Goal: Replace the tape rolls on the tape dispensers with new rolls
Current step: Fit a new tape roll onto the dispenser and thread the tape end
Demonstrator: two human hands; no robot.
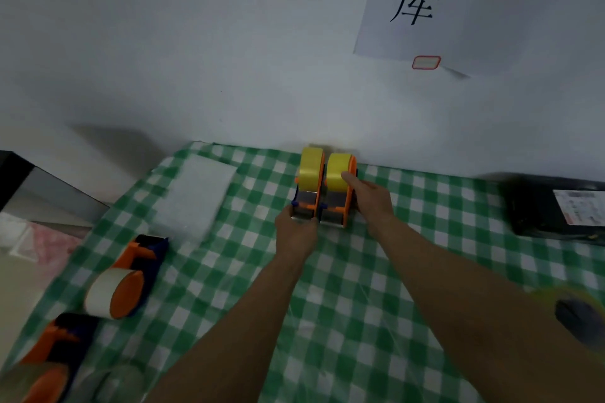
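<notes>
Gripping the left dispenser [306, 203] is the left hand [294, 229]; right hand [368, 196] seemingly clasps the right dispenser [339, 199].

I seem to be in a small packing or stockroom corner: a printed paper sign [458, 3] on the white wall at upper right, a black labelled parcel [556, 206] at right, my table [376, 288] spread with green-checked cloth.

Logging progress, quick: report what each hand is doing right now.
Left hand: closed on the near end of the left tape dispenser.
Right hand: gripping the right tape dispenser, thumb on its yellow roll.
</notes>
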